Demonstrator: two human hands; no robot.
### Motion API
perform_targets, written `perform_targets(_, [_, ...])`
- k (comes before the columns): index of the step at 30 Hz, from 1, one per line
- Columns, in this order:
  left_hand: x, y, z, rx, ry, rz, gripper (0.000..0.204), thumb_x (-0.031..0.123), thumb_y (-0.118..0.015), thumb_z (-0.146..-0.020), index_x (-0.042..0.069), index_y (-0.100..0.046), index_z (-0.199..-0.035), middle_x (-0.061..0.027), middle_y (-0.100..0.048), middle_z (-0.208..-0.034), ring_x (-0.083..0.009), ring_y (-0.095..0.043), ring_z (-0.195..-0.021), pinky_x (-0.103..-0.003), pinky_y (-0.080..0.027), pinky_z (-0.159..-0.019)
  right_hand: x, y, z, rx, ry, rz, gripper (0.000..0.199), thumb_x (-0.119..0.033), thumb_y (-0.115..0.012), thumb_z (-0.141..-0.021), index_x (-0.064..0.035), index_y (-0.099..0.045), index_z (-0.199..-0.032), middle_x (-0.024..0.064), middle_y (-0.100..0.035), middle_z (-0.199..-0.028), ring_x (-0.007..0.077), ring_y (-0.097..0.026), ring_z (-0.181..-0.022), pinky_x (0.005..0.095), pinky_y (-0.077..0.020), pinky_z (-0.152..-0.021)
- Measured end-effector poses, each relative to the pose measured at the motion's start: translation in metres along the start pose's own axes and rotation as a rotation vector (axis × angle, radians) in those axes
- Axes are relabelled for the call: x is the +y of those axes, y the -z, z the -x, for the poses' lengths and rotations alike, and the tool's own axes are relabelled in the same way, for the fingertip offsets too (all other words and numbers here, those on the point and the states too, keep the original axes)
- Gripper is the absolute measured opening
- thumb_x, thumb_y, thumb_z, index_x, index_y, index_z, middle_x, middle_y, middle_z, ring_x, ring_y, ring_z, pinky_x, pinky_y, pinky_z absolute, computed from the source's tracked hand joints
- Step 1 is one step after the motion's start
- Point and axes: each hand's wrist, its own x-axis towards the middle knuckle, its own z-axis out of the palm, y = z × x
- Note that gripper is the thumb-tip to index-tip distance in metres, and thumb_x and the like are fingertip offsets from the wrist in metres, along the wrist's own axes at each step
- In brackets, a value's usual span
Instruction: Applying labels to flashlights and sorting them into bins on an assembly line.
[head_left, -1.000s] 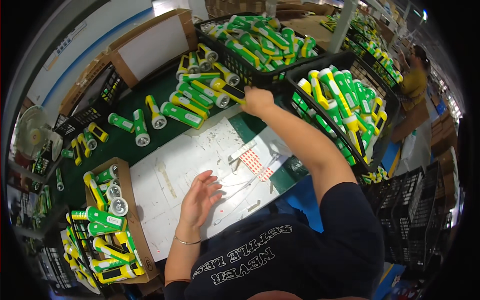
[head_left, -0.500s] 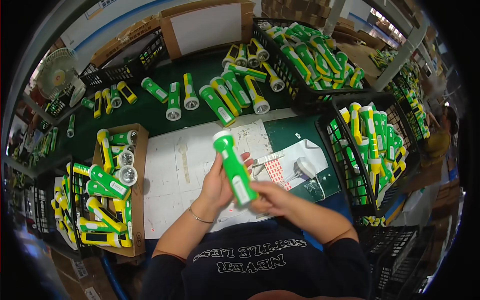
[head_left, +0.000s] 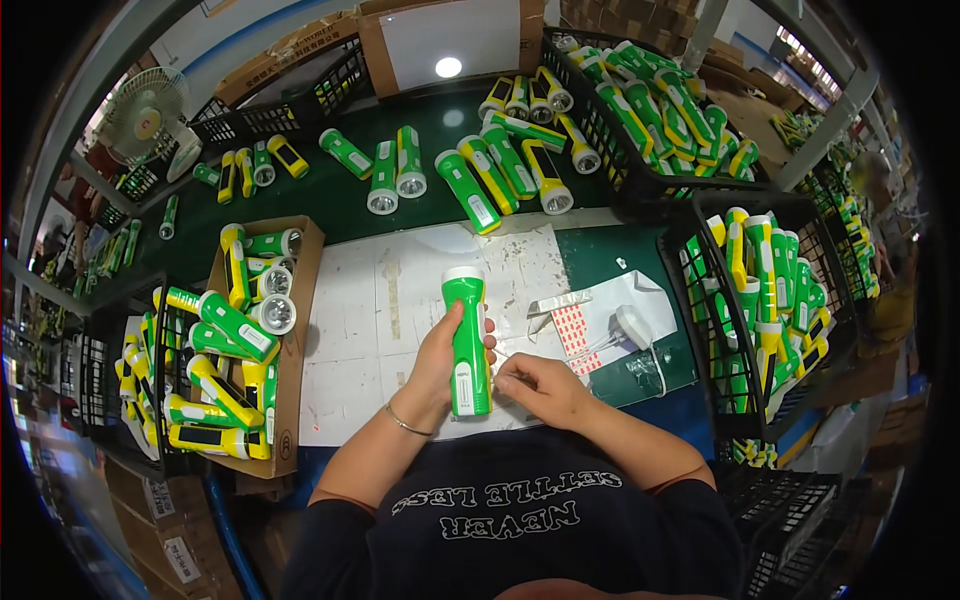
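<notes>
A green and yellow flashlight [head_left: 466, 345] with a white head ring stands lengthwise before my chest, its head pointing away from me. My left hand [head_left: 437, 350] is wrapped round its body from the left, thumb on top. Close to its right side, my right hand [head_left: 545, 388] is closed in a pinch. A thin white cord shows at those fingertips; its end by the flashlight is too small to make out. On the white board [head_left: 450, 30] at the back lies a bright round light spot [head_left: 448, 67]. A white plug adapter [head_left: 632, 325] with a cord rests to the right.
White sheets [head_left: 345, 300] cover the table before me, beside a red-patterned strip [head_left: 573, 335]. Several flashlights [head_left: 383, 178] lie across the green tabletop [head_left: 320, 205]. Black crates [head_left: 690, 300] of flashlights stand right, a cardboard box [head_left: 300, 330] of them left. A fan [head_left: 145, 120] stands far left.
The flashlight has turned from tilted to nearly straight, and my right hand has come off its lower end to its right side. A light spot has appeared on the board. The view has shifted.
</notes>
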Motion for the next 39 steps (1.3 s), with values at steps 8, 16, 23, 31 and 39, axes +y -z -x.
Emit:
perform_targets(8, [0.001, 0.005, 0.003, -0.036, -0.033, -0.052, 0.034, 0.034, -0.047, -0.093, 0.003, -0.048, -0.105, -0.0101, -0.054, -0.088, -0.018, -0.055, -0.066, -0.03, -0.05, -0.055, -0.007, -0.001, -0.001, 0.223, 0.302, 0.364, 0.016, -0.02, -0.052, -0.087, -0.0055, -0.054, -0.081, 0.0106, -0.052, -0.074, 0.031, -0.055, -0.065, 0.0384, -0.0441, -0.055])
perform_targets(16, [0.002, -0.009, 0.017, -0.083, -0.254, -0.334, 0.03, 0.03, -0.045, -0.095, 0.003, -0.045, -0.107, -0.0107, -0.057, -0.09, -0.015, -0.057, -0.073, -0.028, -0.05, -0.064, -0.029, -0.002, -0.015, 0.297, 0.582, 0.905, 0.013, -0.017, -0.063, -0.075, -0.0095, -0.053, -0.072, 0.0045, -0.047, -0.065, 0.0204, -0.052, -0.048, 0.0327, -0.0408, -0.042])
perform_targets(23, [0.004, 0.002, 0.018, -0.095, -0.278, -0.38, 0.042, 0.043, -0.034, -0.096, 0.004, -0.043, -0.111, -0.0096, -0.056, -0.095, -0.0133, -0.055, -0.076, -0.027, -0.049, -0.066, -0.031, -0.001, -0.003, 0.065, 0.743, 0.869, 0.017, -0.02, -0.066, -0.071, -0.0112, -0.052, -0.067, 0.0014, -0.045, -0.062, 0.0175, -0.049, -0.045, 0.0306, -0.0376, -0.04])
perform_targets(31, [0.016, 0.009, 0.013, -0.12, -0.276, -0.24, 0.046, 0.045, -0.037, -0.095, 0.003, -0.042, -0.114, -0.0116, -0.056, -0.097, -0.0163, -0.056, -0.076, -0.029, -0.05, -0.065, -0.033, -0.018, -0.001, 0.164, 0.685, 0.505, 0.033, -0.021, -0.074, -0.066, -0.0102, -0.045, -0.057, 0.0032, -0.046, -0.055, 0.0197, -0.048, -0.044, 0.0317, -0.0356, -0.04])
perform_targets(39, [0.014, 0.005, 0.03, -0.091, -0.258, -0.511, 0.029, 0.025, -0.052, -0.092, 0.004, -0.043, -0.111, -0.0082, -0.056, -0.092, -0.012, -0.056, -0.075, -0.026, -0.049, -0.064, -0.004, 0.006, -0.037, 0.307, 0.271, 0.215, 0.042, -0.021, -0.068, -0.077, -0.0038, -0.036, -0.055, 0.0056, -0.044, -0.057, 0.0179, -0.037, -0.047, 0.0319, -0.0306, -0.045])
